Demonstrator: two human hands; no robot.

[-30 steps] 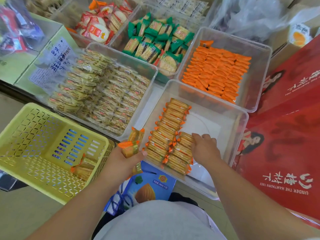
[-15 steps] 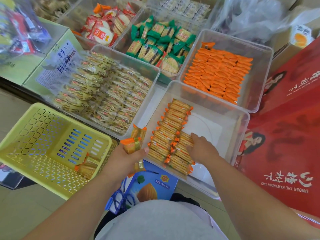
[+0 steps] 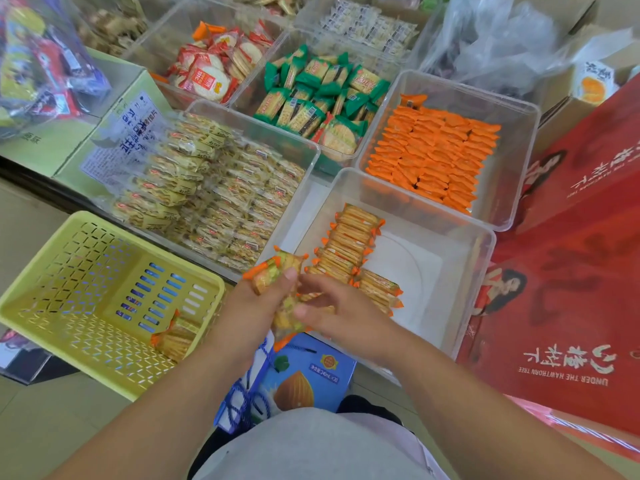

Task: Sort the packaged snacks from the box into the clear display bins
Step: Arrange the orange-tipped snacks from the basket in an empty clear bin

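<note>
Several cracker packs [image 3: 272,276] in left hand [image 3: 250,308], right hand [image 3: 343,317] pinching one; yellow basket [image 3: 69,271] beside, blue carton [image 3: 313,377] below

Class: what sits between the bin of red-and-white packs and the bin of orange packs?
In the head view, a clear bin holding green packs sits between the red-and-white packs and the orange packs.

Beige floor [image 3: 31,427] down-left of my left hand [image 3: 249,306]. Blue drink carton with almond picture [image 3: 304,379] just below both hands, blue cord on it. Big red cardboard gift boxes [image 3: 571,289], printed UNDER THE HAWTHORN TREE, right of my right hand [image 3: 349,320]. Pale green cardboard boxes [image 3: 52,147] far up-left. Crumpled clear plastic bag [image 3: 502,39] far ahead, rightward. Light even, shadows soft.
</note>
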